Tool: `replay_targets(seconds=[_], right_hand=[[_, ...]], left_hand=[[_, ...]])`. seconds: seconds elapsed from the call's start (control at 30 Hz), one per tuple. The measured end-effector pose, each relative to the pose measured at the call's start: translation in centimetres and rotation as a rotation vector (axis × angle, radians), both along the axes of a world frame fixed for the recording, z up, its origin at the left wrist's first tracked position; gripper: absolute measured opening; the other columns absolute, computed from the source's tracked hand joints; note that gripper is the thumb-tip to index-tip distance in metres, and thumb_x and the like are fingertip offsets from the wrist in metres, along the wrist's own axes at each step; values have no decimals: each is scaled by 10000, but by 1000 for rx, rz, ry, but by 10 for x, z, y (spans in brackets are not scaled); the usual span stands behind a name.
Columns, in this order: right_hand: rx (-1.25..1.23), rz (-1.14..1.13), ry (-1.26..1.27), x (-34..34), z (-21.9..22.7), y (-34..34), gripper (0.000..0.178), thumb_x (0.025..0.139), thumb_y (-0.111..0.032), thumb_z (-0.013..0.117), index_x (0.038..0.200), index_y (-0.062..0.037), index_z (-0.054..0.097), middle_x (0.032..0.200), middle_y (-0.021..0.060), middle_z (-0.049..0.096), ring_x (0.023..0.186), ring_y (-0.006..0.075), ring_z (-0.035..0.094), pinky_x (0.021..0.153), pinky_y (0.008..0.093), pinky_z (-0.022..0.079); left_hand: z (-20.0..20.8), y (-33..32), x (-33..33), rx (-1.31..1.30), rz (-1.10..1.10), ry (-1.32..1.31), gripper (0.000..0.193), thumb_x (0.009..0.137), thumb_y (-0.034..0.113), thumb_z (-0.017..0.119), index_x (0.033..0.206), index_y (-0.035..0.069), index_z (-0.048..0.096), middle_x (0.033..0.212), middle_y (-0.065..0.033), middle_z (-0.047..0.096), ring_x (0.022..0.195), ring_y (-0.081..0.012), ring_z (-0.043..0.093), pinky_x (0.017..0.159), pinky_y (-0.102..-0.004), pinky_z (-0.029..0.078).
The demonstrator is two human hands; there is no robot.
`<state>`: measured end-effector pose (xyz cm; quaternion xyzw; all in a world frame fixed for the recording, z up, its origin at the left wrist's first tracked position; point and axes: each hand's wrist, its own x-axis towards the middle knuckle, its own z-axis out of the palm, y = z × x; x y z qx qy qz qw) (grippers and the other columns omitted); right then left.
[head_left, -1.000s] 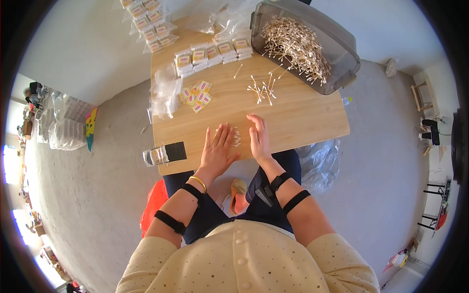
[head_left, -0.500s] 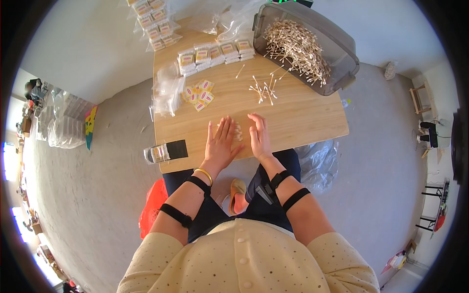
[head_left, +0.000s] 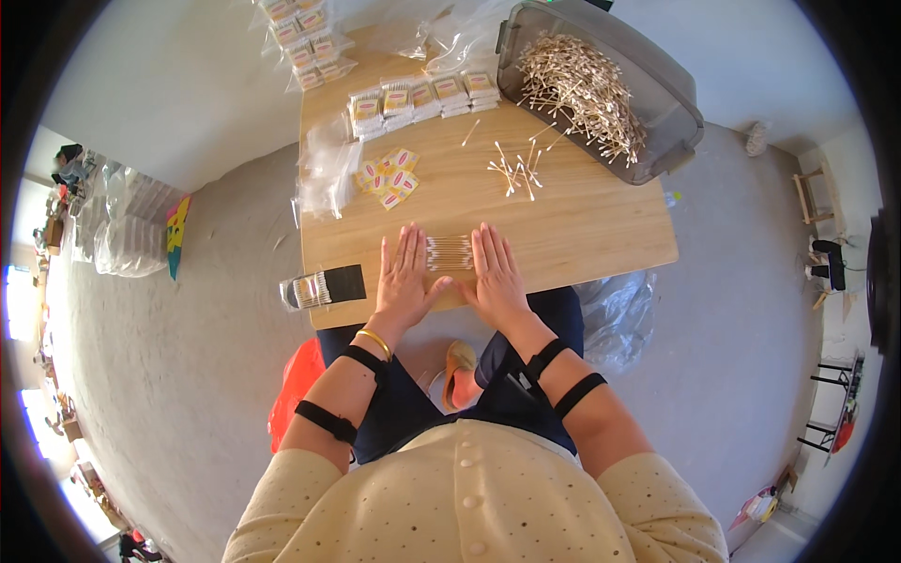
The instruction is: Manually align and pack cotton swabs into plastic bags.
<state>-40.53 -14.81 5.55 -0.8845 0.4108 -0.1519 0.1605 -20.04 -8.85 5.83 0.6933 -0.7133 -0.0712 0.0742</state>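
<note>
A flat row of cotton swabs [head_left: 450, 253] lies on the wooden table [head_left: 582, 225] near its front edge, sticks running left to right. My left hand [head_left: 405, 275] rests flat with fingers stretched out at the swabs' left ends. At their right ends lies my right hand [head_left: 495, 275], also flat, fingers extended. Both index-finger sides touch or nearly touch the swab tips. To the left of my left hand, a clear bag of swabs [head_left: 308, 290] lies partly over a black card [head_left: 346, 284]. Loose swabs [head_left: 518, 174] are scattered farther back.
A grey bin [head_left: 671, 94] heaped with swabs [head_left: 582, 89] lies tilted at the back right. Filled packets [head_left: 422, 98] line the back, with more packets [head_left: 305, 42] at the far left. Yellow-white labels [head_left: 389, 176] and empty clear bags [head_left: 328, 169] lie at the left.
My right hand has come left and laid flat against the swabs' right ends. My left hand has shifted left off the swabs, uncovering the row between both hands.
</note>
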Motion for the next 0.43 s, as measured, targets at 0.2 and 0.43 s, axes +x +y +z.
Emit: replay_targets(seconds=[0.2, 0.43], right_hand=[[-136, -24, 215, 33, -22, -1, 920, 955, -501, 582, 1589, 65, 230, 1651, 324, 193, 1561, 440, 168, 1278, 534, 154], [-79, -44, 97, 36, -14, 3, 897, 910, -441, 613, 1579, 55, 280, 1662, 298, 202, 1565, 426, 167, 1285, 524, 141]], left_hand=[[-8, -3, -11, -31, 20, 64, 978, 1003, 692, 347, 1597, -73, 216, 1687, -244, 185, 1596, -317, 110, 1284, -532, 4], [-3, -3, -8, -7, -19, 63, 925, 1014, 653, 379, 1604, -43, 229, 1694, -224, 182, 1595, -331, 109, 1279, -544, 29]])
